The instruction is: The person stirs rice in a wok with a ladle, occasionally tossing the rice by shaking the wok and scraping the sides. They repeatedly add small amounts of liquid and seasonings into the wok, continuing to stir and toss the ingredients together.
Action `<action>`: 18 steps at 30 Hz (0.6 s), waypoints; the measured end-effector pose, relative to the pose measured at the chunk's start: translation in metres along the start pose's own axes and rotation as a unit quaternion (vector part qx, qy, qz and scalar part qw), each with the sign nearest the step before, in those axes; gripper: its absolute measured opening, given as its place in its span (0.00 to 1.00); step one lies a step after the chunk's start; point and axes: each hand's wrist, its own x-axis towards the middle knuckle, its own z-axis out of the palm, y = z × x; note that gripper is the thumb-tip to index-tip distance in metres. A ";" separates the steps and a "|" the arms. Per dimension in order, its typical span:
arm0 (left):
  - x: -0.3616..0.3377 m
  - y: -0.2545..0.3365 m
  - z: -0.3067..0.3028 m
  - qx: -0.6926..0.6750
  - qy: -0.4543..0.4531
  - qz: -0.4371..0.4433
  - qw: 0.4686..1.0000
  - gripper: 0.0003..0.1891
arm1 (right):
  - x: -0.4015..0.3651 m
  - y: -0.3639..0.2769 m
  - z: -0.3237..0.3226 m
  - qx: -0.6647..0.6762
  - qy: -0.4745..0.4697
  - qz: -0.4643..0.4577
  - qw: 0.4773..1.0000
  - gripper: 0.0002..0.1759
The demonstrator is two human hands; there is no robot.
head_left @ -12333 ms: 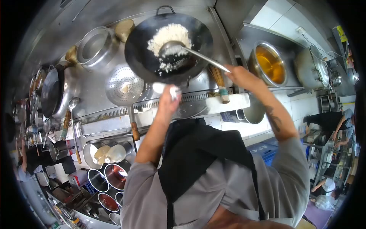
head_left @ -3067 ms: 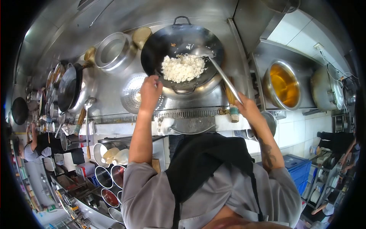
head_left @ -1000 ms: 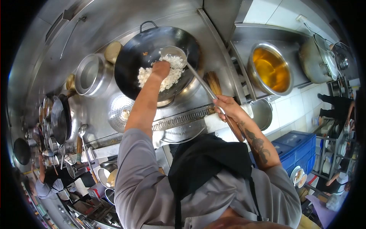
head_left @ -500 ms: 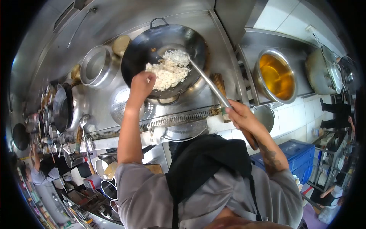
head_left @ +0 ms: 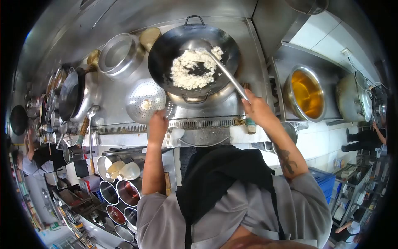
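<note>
A black wok [head_left: 163, 58] holds loose white rice [head_left: 186, 72], spread in a rough ring. My right hand [head_left: 258, 108] is wrapped round the handle of a metal ladle [head_left: 226, 71], whose bowl rests in the wok at the rice's upper edge. Below the wok's left side, my left hand [head_left: 158, 122] is closed at the lower right edge of a perforated strainer [head_left: 137, 99]; whatever its fingers hold, if anything, is hidden. A small pale clump lies in the strainer.
Nested metal pots [head_left: 118, 56] stand left of the wok. A steel bowl of yellow oil [head_left: 306, 93] and a lidded pot [head_left: 352, 97] are at the right. Containers of sauce [head_left: 127, 193] stand lower left. Other people are at both far sides.
My left hand has moved from over the rice down to the strainer's edge. The ladle's bowl has moved within the wok, and the rice has spread into a ring.
</note>
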 end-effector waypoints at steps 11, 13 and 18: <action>-0.018 -0.009 0.000 -0.026 0.019 -0.061 0.998 0.02 | 0.007 0.024 0.030 -0.034 0.010 -0.061 0.998 0.21; -0.008 -0.002 0.001 -0.030 -0.015 -0.089 0.995 0.03 | 0.017 -0.005 0.028 -0.052 -0.022 0.010 0.998 0.23; 0.007 -0.009 0.012 -0.026 0.081 -0.054 0.995 0.08 | 0.029 0.026 0.031 -0.021 -0.008 -0.027 0.999 0.22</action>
